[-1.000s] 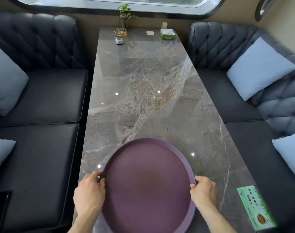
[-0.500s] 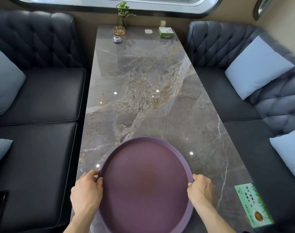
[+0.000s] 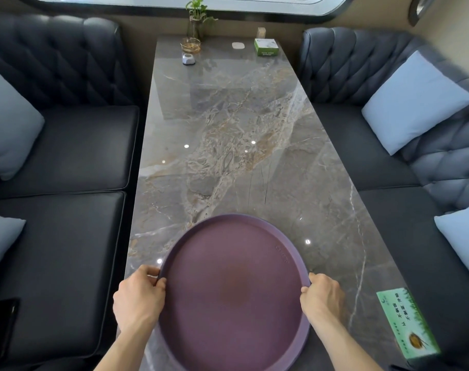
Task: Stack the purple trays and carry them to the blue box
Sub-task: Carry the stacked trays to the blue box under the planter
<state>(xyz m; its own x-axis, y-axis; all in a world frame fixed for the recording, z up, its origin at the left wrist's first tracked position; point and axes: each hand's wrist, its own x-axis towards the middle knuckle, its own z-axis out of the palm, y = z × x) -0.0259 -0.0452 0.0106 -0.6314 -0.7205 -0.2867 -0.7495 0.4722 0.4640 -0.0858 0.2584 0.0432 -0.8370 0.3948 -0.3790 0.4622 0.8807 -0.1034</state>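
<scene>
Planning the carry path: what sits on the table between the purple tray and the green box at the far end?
Nothing: the head view shows bare marble table between the purple tray and the green box.

The surface (image 3: 228, 156) is showing polished grey marble with tan veining, glossy enough that ceiling lights are glinting off it as bright dots. The purple tray (image 3: 232, 293) is looking like matt plastic, smooth, giving back almost no shine. The dark bench seats (image 3: 67, 145) are reading as smooth leather-like upholstery with a soft sheen, tufted on the backs. The pale blue cushions (image 3: 415, 100) are appearing as matt cloth. The green card (image 3: 407, 322) is looking glossy.
</scene>
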